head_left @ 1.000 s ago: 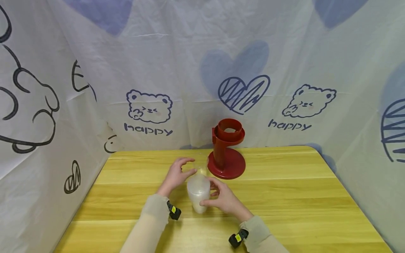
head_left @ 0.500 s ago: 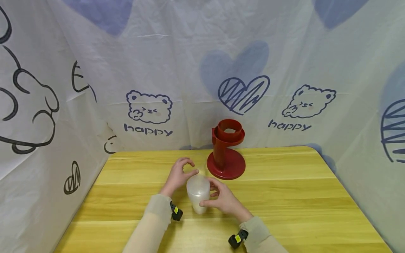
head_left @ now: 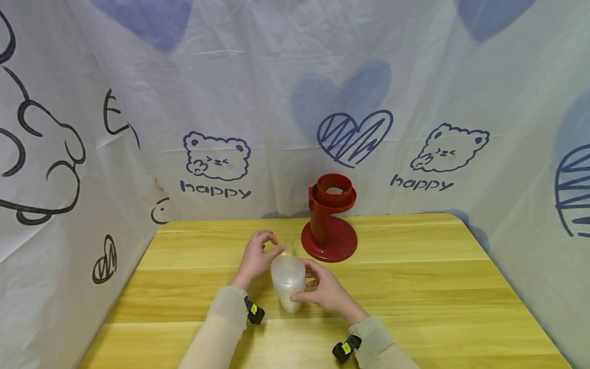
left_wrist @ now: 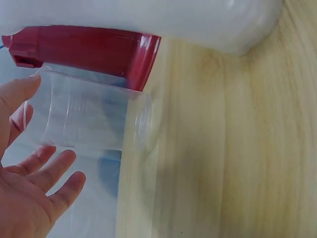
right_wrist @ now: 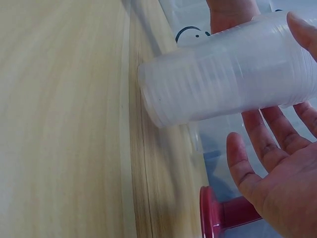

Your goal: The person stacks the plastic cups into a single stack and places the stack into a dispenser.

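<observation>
In the head view my right hand (head_left: pixel 328 291) grips a stack of nested clear plastic cups (head_left: pixel 288 277) from the right side. The stack (right_wrist: pixel 223 77) looks frosted in the right wrist view, its base close to the table, thumb and fingers on opposite sides. My left hand (head_left: pixel 254 259) is just beyond and left of the stack. In the left wrist view, thumb and a finger hold a single clear plastic cup (left_wrist: pixel 89 111) by its rim, the other fingers spread beside it. That cup stands upright on the table, base down. Behind the stack, it is barely visible from the head.
Behind the cups stands a red holder (head_left: pixel 319 228) with a round base and a raised ring. The wood-grain table (head_left: pixel 424 287) spreads on both sides. A white printed cloth (head_left: pixel 276 102) hangs along the table's back edge and left side.
The left hand's fingers have drawn closer together, and the single cup has shifted slightly left and nearer to the stack. The right hand and the stack are almost unmoved.
</observation>
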